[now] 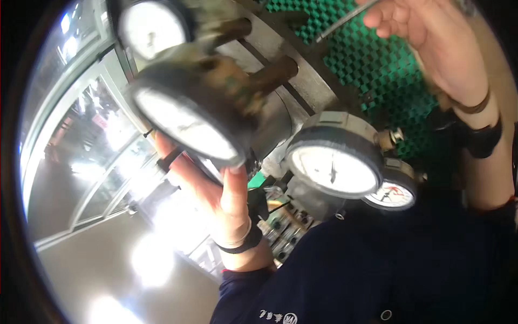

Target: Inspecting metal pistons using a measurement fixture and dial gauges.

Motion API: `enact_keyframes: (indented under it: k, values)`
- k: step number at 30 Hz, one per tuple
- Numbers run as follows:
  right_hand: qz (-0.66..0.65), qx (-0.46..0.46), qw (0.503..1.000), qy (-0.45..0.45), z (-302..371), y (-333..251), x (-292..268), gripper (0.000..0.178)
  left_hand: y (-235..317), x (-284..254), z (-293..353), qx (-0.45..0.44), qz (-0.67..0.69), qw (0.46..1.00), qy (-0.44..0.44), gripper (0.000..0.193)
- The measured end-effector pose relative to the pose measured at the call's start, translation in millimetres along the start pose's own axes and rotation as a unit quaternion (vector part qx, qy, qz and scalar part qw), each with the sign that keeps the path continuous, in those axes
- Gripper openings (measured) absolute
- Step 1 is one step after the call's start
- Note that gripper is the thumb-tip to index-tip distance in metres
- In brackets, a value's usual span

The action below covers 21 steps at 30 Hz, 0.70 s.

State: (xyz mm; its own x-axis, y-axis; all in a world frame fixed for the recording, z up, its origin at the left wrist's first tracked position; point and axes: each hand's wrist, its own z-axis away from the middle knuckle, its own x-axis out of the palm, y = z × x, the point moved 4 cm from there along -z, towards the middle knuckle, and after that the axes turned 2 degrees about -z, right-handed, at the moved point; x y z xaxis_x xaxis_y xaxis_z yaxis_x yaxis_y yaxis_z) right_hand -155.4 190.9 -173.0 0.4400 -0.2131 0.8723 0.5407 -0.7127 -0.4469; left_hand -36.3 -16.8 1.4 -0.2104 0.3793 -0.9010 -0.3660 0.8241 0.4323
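My left hand (224,202) is closed beneath a large round dial gauge (186,123) with a black rim and white face. Its thumb rises close to the gauge's lower edge. Between thumb and fingers shows a narrow silver-and-dark edge; I cannot make out what it belongs to. At the upper right, my right hand (426,40) has its fingers curled around a thin metal rod (345,20), which points down and left. The rod's far end is hidden by the hand and the picture's edge. Motion blurs the large gauge.
More dial gauges stand around: one at upper left (152,29), one in the middle (333,167), a smaller one (391,194) behind it. Metal posts (275,73) rise from a grey machine plate (318,92). Green textured matting (372,70) lies beyond. Glazed framing (81,135) stands left.
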Motion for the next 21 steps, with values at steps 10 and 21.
enact_keyframes:
  k: [10,21]
  values:
    - [0.534,0.056,0.789,0.299,-6.5,-73.1,16.1,0.029,33.0,-10.8,-35.4,0.241,-0.158,0.955,0.066,0.080]
    - [0.343,0.165,0.904,0.195,-4.2,15.0,21.1,0.033,23.0,-17.1,2.2,0.169,-0.191,0.963,0.085,0.078]
